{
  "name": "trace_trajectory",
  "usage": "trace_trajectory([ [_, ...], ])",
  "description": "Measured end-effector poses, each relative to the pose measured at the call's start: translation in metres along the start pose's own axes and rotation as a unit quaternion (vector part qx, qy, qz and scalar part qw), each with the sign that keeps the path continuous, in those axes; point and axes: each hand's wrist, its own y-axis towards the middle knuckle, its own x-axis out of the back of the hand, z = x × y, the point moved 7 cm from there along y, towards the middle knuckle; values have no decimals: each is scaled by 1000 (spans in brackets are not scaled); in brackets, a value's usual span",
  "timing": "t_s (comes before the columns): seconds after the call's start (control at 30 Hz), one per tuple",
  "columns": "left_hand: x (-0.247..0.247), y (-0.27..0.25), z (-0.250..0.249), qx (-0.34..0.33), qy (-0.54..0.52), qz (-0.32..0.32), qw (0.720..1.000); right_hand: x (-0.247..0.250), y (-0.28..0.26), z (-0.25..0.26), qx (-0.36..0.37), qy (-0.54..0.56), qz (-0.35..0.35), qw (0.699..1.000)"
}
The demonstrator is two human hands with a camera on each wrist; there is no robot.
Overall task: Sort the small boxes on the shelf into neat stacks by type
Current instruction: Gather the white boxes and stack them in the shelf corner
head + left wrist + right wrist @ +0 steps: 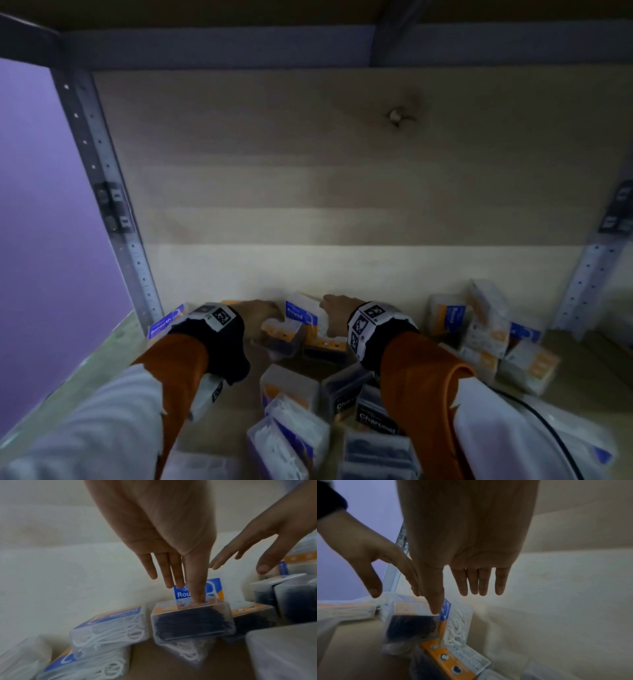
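Note:
Small clear boxes of floss picks lie jumbled at the back of a wooden shelf [219, 421]. My left hand [265, 313] [181, 588] reaches in with straight fingers, and its thumb tip touches the orange top of a box of dark picks [192, 620] [282, 337]. Just behind that box stands a blue-labelled "Round" box [301, 313] [214, 586] of white picks. My right hand [330, 310] [458, 592] is also flat, fingers extended toward the back panel. Its thumb points down at the near corner of the dark box [412, 624]. Neither hand grips anything.
White-pick boxes [109, 626] lie left of the dark box, and a "Smooth" box [168, 323] leans by the metal upright [113, 212]. Dark "Charcoal" boxes [376, 418] and more clear ones crowd the shelf front. A loose pile [486, 329] sits at the right.

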Motion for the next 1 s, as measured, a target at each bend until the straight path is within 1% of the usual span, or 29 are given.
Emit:
trace_trajectory([
  [0.1,-7,17,10,1,10,0,1000,-9,8,3,8,69,49,996],
  [0.13,-10,21,13,6,19,1,1000,-9,9,5,12,81,41,996],
  [0.2,-16,27,20,16,26,9,999,-8,11,1,6,75,8,997],
  [0.23,-19,30,24,19,23,11,999,-10,14,-1,8,82,7,997],
  [0.33,-23,34,32,24,20,-4,1000,-18,16,-1,44,36,55,997],
  [0.37,-23,35,35,29,23,-11,999,-17,13,0,49,33,57,997],
  [0.4,-23,35,37,33,23,-15,999,-12,12,1,41,56,42,997],
  [0.43,-24,36,38,37,21,-16,999,-7,11,-1,26,80,11,996],
  [0.47,-23,37,39,37,17,-19,999,-4,9,1,31,73,-3,997],
  [0.6,-20,39,42,37,-14,-2,999,2,0,11,53,19,15,998],
  [0.7,-15,38,44,35,-43,-3,998,9,-4,15,64,11,12,998],
  [0.8,-9,36,43,22,-47,-3,999,10,-5,15,66,9,6,998],
  [0.93,-9,30,35,-6,-16,-5,1000,8,-3,15,77,22,4,997],
  [1.0,-10,28,33,-10,2,-19,1000,6,-2,13,78,31,7,996],
])
